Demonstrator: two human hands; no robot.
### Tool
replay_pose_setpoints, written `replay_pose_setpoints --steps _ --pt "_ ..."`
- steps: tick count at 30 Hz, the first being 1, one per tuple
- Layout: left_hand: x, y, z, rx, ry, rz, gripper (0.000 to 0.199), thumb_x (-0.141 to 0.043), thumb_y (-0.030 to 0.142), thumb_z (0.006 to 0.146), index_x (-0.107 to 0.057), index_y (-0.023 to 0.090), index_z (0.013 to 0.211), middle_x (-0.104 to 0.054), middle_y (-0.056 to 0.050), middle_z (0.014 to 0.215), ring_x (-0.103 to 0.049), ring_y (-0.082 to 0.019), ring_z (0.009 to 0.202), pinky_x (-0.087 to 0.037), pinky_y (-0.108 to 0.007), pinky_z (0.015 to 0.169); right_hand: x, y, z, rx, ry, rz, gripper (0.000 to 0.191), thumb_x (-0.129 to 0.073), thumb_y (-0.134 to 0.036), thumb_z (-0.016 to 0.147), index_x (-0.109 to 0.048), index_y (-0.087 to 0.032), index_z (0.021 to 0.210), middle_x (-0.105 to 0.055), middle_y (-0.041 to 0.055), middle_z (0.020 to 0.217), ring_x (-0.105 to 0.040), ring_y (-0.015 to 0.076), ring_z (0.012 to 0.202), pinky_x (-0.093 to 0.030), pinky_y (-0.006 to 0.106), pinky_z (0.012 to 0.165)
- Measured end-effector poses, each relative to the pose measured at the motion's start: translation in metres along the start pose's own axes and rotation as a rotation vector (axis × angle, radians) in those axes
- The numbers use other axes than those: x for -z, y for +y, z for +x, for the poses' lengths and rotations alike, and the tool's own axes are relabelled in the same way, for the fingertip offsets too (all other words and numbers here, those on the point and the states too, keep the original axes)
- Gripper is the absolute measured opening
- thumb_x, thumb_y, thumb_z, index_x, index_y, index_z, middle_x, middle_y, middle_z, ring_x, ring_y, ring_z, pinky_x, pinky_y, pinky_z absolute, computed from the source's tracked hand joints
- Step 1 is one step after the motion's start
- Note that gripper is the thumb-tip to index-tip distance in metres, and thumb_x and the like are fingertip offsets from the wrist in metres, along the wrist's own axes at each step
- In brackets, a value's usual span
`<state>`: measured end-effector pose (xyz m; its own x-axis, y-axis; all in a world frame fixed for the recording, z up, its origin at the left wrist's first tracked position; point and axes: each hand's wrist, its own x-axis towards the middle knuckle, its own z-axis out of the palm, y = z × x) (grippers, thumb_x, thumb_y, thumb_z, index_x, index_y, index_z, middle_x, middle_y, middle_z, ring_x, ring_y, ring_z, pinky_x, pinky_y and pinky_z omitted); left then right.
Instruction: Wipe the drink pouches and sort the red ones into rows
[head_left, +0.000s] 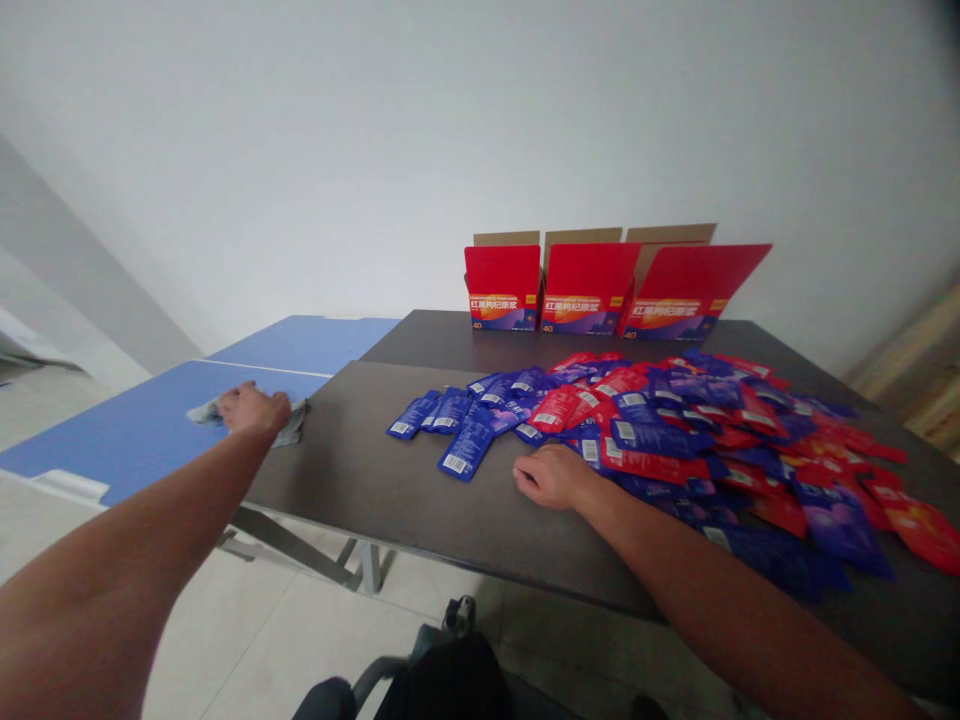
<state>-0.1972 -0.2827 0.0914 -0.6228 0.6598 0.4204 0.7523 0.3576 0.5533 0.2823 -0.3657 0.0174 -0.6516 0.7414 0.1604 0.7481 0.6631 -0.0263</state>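
My left hand (253, 408) lies at the seam between the dark table and the blue table, closed over a crumpled grey cloth (291, 425) whose ends stick out on both sides of it. My right hand (551, 477) rests on the dark tabletop (360, 490), fingers loosely curled, at the near edge of a large heap of blue and red sachets (720, 450). Its fingertips are at or touching the nearest sachets, and it holds none. A looser spread of blue sachets (457, 420) lies to the heap's left.
Several open red cardboard display boxes (589, 285) stand in a row at the table's far edge, with tan flaps up. A blue table (150, 425) adjoins on the left. Metal table legs (300, 550) and a dark chair back (442, 680) sit below, on a pale tiled floor.
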Motion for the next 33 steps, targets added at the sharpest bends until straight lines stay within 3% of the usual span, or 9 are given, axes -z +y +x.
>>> replay_pose_setpoints --steps 2,4,7,9,11,15,23,29,33 --pt "-0.02 0.02 -0.018 -0.067 -0.099 0.045 0.054 -0.057 0.039 0.075 -0.056 0.008 0.119 -0.056 -0.018 0.128 -0.039 -0.037 0.133 -0.031 -0.053 0.11 0.0 0.0 0.0 -0.006 -0.005 -0.001 0.027 -0.043 -0.034 0.092 -0.065 -0.021 0.083 -0.072 0.0039 0.077 -0.063 0.0163 0.068 -0.032 0.027 0.064" --pt "-0.039 0.041 -0.046 -0.208 -0.28 0.012 0.053 -0.055 0.049 0.078 -0.061 0.017 0.119 -0.059 -0.01 0.126 -0.048 -0.027 0.128 -0.038 -0.04 0.108 0.0 0.0 -0.001 -0.002 -0.002 -0.005 0.028 -0.042 -0.033 0.092 -0.065 -0.021 0.083 -0.072 0.004 0.076 -0.063 0.0162 0.068 -0.032 0.027 0.064" --pt "-0.054 0.071 -0.1 -0.507 -0.649 0.02 0.087 -0.057 0.07 0.07 -0.043 0.024 0.142 -0.037 -0.013 0.148 -0.035 -0.029 0.138 -0.033 -0.041 0.111 -0.001 0.001 -0.001 0.01 0.011 -0.011 0.029 -0.04 -0.033 0.093 -0.065 -0.021 0.083 -0.072 0.0034 0.076 -0.063 0.0161 0.068 -0.032 0.028 0.064" --pt "-0.056 0.088 -0.134 -0.578 -0.808 0.092 0.105 -0.06 0.076 0.062 -0.027 0.029 0.15 -0.024 -0.013 0.155 -0.025 -0.034 0.142 -0.029 -0.049 0.112 -0.002 0.001 -0.001 0.011 0.013 -0.015 0.03 -0.039 -0.033 0.093 -0.064 -0.021 0.083 -0.071 0.0034 0.076 -0.063 0.0162 0.068 -0.032 0.028 0.065" --pt "-0.055 0.102 -0.16 -0.595 -0.892 0.176 0.114 -0.061 0.079 0.058 -0.014 0.034 0.152 -0.016 -0.013 0.158 -0.014 -0.039 0.145 -0.023 -0.062 0.109 -0.002 0.002 -0.001 0.008 0.005 -0.017 0.031 -0.039 -0.035 0.093 -0.065 -0.021 0.083 -0.071 0.0043 0.076 -0.064 0.0164 0.069 -0.033 0.028 0.066" --pt "-0.063 0.12 -0.185 -0.573 -0.862 0.237 0.113 -0.063 0.078 0.056 -0.014 0.04 0.151 -0.012 -0.01 0.16 -0.005 -0.044 0.144 -0.015 -0.072 0.104 -0.003 0.003 -0.001 0.009 -0.003 -0.017 0.032 -0.038 -0.035 0.093 -0.065 -0.02 0.085 -0.071 0.0062 0.077 -0.063 0.0165 0.071 -0.033 0.027 0.067" --pt "-0.096 0.142 -0.208 -0.468 -0.578 0.136 0.081 -0.054 0.071 0.072 -0.038 0.034 0.142 -0.03 -0.012 0.153 -0.024 -0.037 0.141 -0.018 -0.061 0.109 -0.01 0.007 -0.004 0.038 0.063 -0.042 0.031 -0.04 -0.033 0.092 -0.064 -0.019 0.079 -0.069 0.0048 0.072 -0.059 0.0149 0.064 -0.031 0.027 0.065" --pt "-0.11 0.157 -0.21 -0.462 -0.531 0.039 0.074 -0.049 0.072 0.075 -0.045 0.03 0.137 -0.036 -0.015 0.148 -0.032 -0.034 0.137 -0.021 -0.058 0.11 -0.015 0.007 -0.004 0.051 0.145 -0.062 0.029 -0.042 -0.028 0.09 -0.063 -0.018 0.074 -0.068 0.0048 0.069 -0.056 0.0139 0.061 -0.031 0.028 0.065" --pt "-0.111 0.159 -0.208 -0.457 -0.539 -0.036 0.072 -0.047 0.074 0.075 -0.05 0.031 0.132 -0.039 -0.015 0.146 -0.034 -0.032 0.137 -0.02 -0.056 0.111 -0.014 0.005 -0.003 0.088 0.127 -0.114 0.026 -0.043 -0.025 0.089 -0.064 -0.017 0.075 -0.068 0.0044 0.069 -0.056 0.0135 0.062 -0.031 0.028 0.067"
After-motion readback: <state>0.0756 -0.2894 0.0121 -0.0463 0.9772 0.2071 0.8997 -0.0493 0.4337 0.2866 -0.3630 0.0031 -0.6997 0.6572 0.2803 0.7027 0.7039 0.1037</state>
